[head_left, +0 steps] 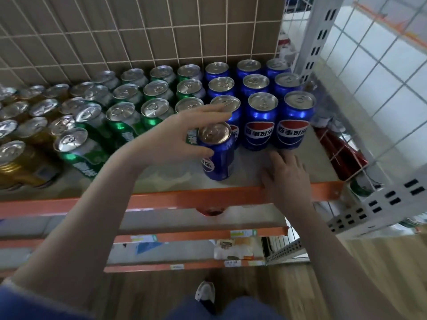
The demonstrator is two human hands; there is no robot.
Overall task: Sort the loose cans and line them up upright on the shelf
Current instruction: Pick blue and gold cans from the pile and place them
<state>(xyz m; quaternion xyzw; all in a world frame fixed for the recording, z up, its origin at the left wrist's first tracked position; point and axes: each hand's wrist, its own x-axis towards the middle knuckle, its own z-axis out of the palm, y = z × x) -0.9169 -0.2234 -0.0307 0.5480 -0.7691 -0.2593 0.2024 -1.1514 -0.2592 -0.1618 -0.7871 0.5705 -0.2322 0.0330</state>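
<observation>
The shelf (251,181) is a grey board with an orange front edge, backed by a wire grid (115,31) against a tan tiled wall, and everything below is placed from that orange edge. Upright cans fill the board in rows running back from the edge: gold cans (20,162) at the far left, green cans (122,121) in the middle, blue cans (261,121) at the right, their silver tops all facing up. Past the right end of the edge, behind a white wire side panel (381,72), a red can (342,153) lies on its side. Nearest the edge, in front of the left blue column, stands one more blue can (218,153), upright or nearly so and a step forward of its row. The left hand (175,137) grasps this can, thumb curled against its left side and fingers reaching over the top toward the cans behind. The right hand (286,172) is released: it rests flat on the bare board just behind the orange edge, fingers straight and pointing at the front blue cans, holding nothing. Below the edge, lower shelves with paper labels (242,234) show, then a wooden floor and a shoe (204,293).
</observation>
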